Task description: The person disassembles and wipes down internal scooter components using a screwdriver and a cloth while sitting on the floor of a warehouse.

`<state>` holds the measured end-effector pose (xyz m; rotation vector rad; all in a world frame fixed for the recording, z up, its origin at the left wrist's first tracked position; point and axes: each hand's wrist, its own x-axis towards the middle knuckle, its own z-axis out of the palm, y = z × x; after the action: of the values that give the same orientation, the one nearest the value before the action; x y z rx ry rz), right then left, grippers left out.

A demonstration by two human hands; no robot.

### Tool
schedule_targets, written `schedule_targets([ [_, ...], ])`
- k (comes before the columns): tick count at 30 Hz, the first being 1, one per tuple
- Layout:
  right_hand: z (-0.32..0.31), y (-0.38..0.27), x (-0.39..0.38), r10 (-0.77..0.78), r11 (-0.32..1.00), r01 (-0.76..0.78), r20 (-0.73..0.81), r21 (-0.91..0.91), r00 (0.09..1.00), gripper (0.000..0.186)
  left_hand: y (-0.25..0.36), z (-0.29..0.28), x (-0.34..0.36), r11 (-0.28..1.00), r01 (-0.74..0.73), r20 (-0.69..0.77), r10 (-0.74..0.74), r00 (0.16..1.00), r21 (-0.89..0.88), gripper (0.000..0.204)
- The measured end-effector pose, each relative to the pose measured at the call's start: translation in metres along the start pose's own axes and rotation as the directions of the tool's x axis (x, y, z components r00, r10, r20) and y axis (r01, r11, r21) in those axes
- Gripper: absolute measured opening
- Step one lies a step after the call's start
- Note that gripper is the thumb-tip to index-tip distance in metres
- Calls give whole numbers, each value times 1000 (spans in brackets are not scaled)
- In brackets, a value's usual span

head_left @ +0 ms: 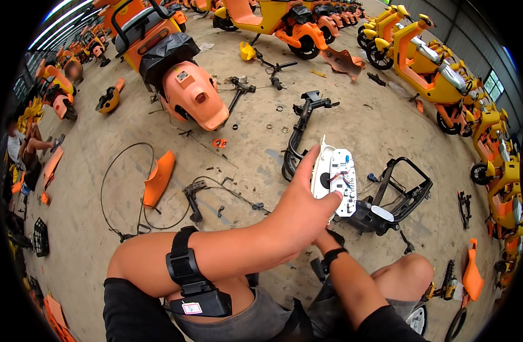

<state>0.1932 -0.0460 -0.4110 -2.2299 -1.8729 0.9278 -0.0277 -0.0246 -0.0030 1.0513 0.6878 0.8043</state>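
My left hand (300, 208) reaches across my body and holds up a white scooter display unit (335, 176), thumb along its left edge and fingers on its lower edge. The unit's white circuit board with red and blue wires faces me. My right hand (322, 239) is almost wholly hidden under my left hand; only its wrist with a black band (332, 256) shows, so its grip cannot be made out. A black strapped device (190, 279) sits on my left forearm. I am crouched low, my knees at the bottom edge.
A black basket frame (401, 191) lies just beyond the unit, with a black handlebar bracket (300, 134) behind. An orange scooter tail (190, 91), an orange panel (158, 178) and loose cables (125, 188) lie to the left. Parked scooters (438, 74) line the right. Another person (22, 145) sits far left.
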Motion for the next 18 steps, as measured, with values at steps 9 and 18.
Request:
schedule_targets([
  [9,-315,-150,-36,-326,945,305,-310,-114,893,30,16,4,-6,992,112,41,-115,993,58,89],
  [18,-314,-180,-148,-85,626,271,-281,731,956,30,5,7,8,980,196,127,-190,974,-40,89],
])
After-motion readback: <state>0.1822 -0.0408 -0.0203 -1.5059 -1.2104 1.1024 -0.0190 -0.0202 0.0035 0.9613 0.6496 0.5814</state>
